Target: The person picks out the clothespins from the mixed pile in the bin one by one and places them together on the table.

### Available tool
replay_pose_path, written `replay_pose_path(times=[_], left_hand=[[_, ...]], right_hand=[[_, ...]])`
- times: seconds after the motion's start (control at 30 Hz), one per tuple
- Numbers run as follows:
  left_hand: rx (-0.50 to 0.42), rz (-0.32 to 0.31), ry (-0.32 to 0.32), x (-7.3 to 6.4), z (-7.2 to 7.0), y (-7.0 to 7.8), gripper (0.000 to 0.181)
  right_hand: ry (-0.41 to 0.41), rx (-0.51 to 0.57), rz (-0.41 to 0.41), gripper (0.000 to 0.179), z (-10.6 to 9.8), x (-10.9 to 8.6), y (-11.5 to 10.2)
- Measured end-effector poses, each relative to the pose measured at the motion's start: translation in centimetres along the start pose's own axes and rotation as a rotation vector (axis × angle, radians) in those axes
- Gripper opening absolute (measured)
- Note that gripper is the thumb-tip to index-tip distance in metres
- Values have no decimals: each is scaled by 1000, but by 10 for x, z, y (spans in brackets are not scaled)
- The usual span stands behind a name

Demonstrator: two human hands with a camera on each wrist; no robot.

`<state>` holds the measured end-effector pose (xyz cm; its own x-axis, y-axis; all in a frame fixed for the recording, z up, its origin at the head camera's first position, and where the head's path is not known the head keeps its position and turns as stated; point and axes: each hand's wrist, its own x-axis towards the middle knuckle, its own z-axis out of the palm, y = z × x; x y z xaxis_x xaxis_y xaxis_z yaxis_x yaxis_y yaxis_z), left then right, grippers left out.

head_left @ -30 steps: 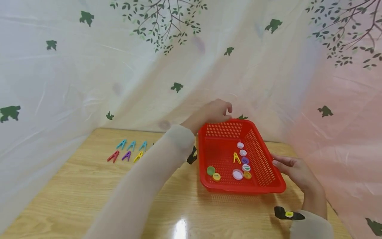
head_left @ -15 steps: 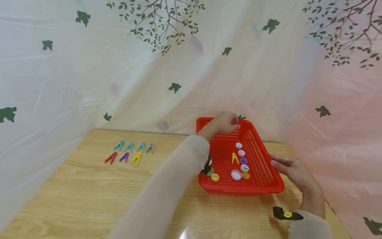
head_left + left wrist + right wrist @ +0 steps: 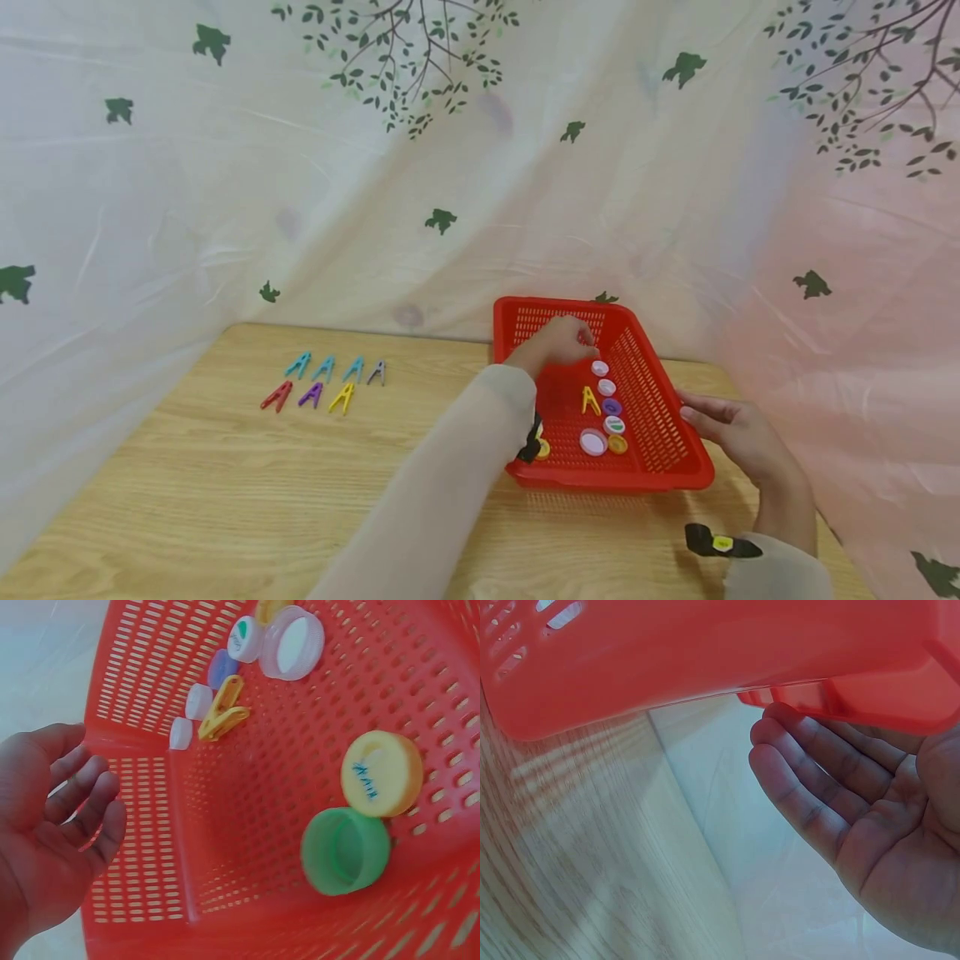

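A red plastic basket (image 3: 600, 481) stands on the table's right side. My left hand (image 3: 561, 342) reaches into its back half, fingers loosely bent and holding nothing. Beyond those fingers in the left wrist view lie a yellow clothespin (image 3: 223, 712), a purple cap (image 3: 223, 669), small white caps (image 3: 180, 733) and a wider clear-rimmed cap (image 3: 292, 646). A green cap (image 3: 345, 851) touches a yellow cap (image 3: 382, 774) on the basket floor. My right hand (image 3: 750, 437) holds the basket's right rim between thumb and forefinger; its other fingers (image 3: 802, 802) extend below the rim.
On the left of the wooden table (image 3: 225, 467), several clothespins lie in two rows, among them a red clothespin (image 3: 277, 396), a purple clothespin (image 3: 311, 395) and a grey clothespin (image 3: 377, 372). A leaf-printed curtain (image 3: 360, 250) hangs close behind the table and basket.
My left hand has moved from above the basket's back left corner to the right and down inside it. My right hand keeps its place on the rim.
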<state>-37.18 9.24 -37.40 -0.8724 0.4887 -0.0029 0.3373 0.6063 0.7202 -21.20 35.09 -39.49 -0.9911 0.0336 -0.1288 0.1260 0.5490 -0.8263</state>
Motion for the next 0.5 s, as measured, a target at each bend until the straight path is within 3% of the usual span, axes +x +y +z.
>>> replay_pose_path(times=[0.27,0.5], left_hand=[[-58,-74,-62,-1,11,-9,15],[-71,-126,-203,-4,14,-14,30]], right_hand=[[2,-8,10,67,0,0,-2],[10,-3,-9,64,0,0,-2]])
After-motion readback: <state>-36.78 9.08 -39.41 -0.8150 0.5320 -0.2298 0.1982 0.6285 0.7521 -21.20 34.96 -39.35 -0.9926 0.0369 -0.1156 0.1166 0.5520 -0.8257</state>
